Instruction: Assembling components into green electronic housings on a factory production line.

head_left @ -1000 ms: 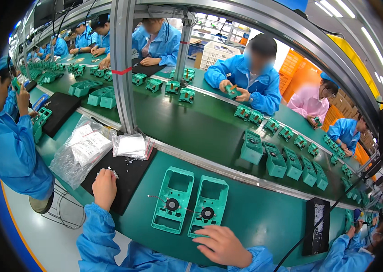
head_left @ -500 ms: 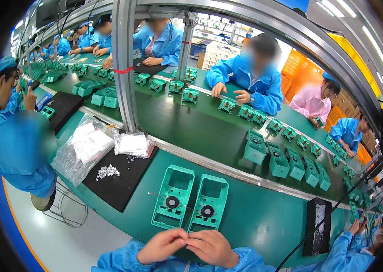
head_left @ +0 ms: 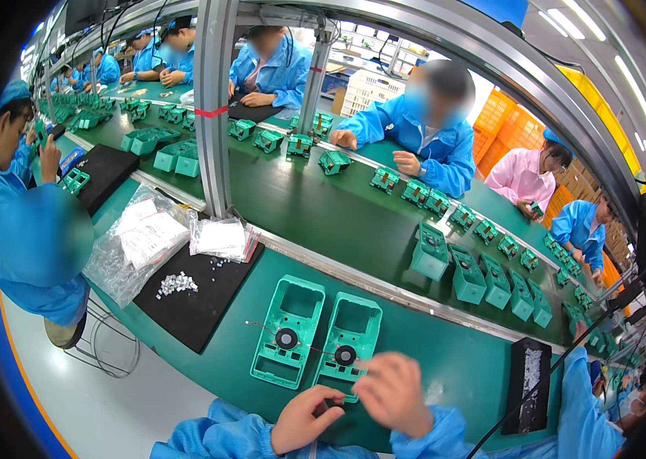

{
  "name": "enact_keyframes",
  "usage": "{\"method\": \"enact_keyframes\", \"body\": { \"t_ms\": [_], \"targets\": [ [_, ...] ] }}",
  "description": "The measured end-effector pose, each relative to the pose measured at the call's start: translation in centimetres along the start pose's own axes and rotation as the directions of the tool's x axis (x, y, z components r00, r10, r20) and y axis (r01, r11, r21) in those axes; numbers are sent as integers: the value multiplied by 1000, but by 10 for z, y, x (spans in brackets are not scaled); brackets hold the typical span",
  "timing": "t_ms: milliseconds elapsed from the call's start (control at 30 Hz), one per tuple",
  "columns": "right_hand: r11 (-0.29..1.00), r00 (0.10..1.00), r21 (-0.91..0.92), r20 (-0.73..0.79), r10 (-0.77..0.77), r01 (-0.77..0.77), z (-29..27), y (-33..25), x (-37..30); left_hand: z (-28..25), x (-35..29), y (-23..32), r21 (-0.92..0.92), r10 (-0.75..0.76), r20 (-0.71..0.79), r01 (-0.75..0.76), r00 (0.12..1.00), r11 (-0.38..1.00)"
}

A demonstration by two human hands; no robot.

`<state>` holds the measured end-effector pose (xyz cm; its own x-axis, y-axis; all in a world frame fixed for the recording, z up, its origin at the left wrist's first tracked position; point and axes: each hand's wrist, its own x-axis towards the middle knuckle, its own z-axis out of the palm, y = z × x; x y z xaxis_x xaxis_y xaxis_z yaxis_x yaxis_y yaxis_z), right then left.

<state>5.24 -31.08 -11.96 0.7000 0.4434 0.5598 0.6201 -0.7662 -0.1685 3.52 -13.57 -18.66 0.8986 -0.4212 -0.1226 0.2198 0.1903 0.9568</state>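
Observation:
Two green plastic housings lie side by side in front of me, a left housing (head_left: 287, 306) and a right housing (head_left: 357, 324). Each has a round black fan, the left fan (head_left: 286, 338) and the right fan (head_left: 344, 355), with a thin wire running off to its left. Just below the right housing is my left hand (head_left: 306, 421), its fingers curled with thumb and forefinger close together; whatever is between them is too small to make out. My right hand (head_left: 393, 392) is raised over the right housing's lower right corner, its fingers smeared by motion.
On the left, a black mat (head_left: 199, 294) carries small white pieces (head_left: 176, 284) and plastic bags (head_left: 151, 237). A black tray (head_left: 528, 386) stands right, crossed by a dark cable. Beyond the metal rail, a conveyor (head_left: 285, 200) bears several green housings. Co-workers sit around it.
My hands, together before, have parted: the right one rose to the right over the housing, while the left stayed low. Across the conveyor, a co-worker's hand moved left and a green assembly there has turned.

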Motion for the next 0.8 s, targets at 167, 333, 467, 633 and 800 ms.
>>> {"method": "enact_keyframes", "body": {
  "t_ms": [167, 333, 467, 633, 800],
  "targets": [
    [984, 976, -65, 131, 175, -168, 9, 56, 38, 9, 15, -6, 845, 415, 431, -520, 801, 125],
    [974, 862, -129, 454, 224, -185, 39, 75, 46, 5, 15, -16, 835, 413, 426, -525, 805, 162],
    [965, 845, -144, 466, 263, -222, 38, 74, 47, 8, 14, -18, 839, 418, 427, -524, 802, 148],
    [958, 834, -130, 470, 288, -257, 42, 73, 48, 7, 14, -18, 850, 416, 430, -515, 801, 114],
    [956, 845, -180, 448, 291, -233, 44, 70, 49, 8, 12, -17, 861, 410, 416, -497, 812, 111]
  ]
}}
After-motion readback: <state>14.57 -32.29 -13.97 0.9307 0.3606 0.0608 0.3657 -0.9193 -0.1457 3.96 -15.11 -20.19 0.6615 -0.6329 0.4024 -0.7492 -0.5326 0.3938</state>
